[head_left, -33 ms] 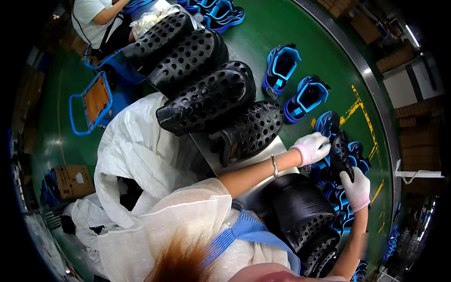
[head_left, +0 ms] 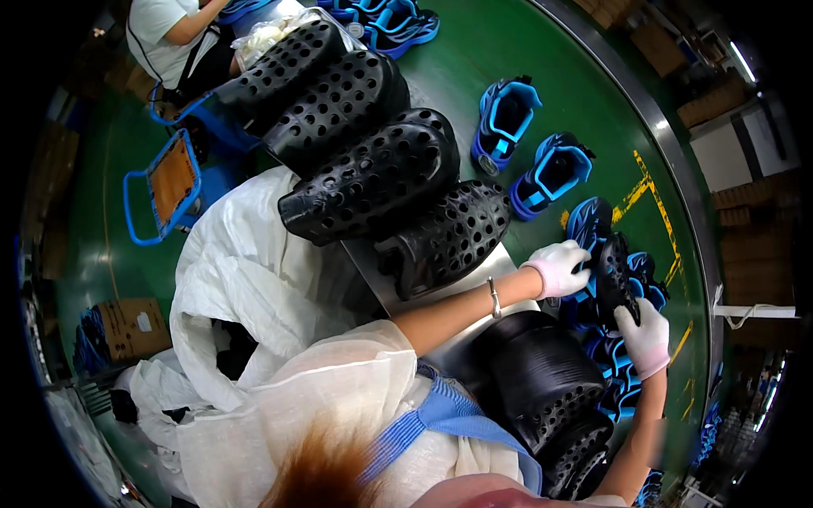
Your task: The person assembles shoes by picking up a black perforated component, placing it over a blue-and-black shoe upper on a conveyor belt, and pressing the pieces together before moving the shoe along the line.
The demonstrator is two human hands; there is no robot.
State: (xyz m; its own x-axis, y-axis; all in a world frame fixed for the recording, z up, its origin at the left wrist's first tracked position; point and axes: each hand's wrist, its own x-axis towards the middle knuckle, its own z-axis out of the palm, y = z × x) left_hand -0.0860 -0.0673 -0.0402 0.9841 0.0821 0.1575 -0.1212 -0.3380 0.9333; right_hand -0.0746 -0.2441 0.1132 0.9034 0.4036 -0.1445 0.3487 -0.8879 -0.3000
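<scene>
Pinched only at its near end, a black perforated insert [head_left: 614,273] extending from the fingers of the right hand [head_left: 645,340] could twist loose against blue-and-black sneakers [head_left: 589,217], the curled left hand's [head_left: 559,264] grip unclear.

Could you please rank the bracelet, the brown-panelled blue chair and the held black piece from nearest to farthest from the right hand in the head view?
1. Held black piece: touching the right hand.
2. Bracelet: to its left.
3. Brown-panelled blue chair: far left.
</scene>
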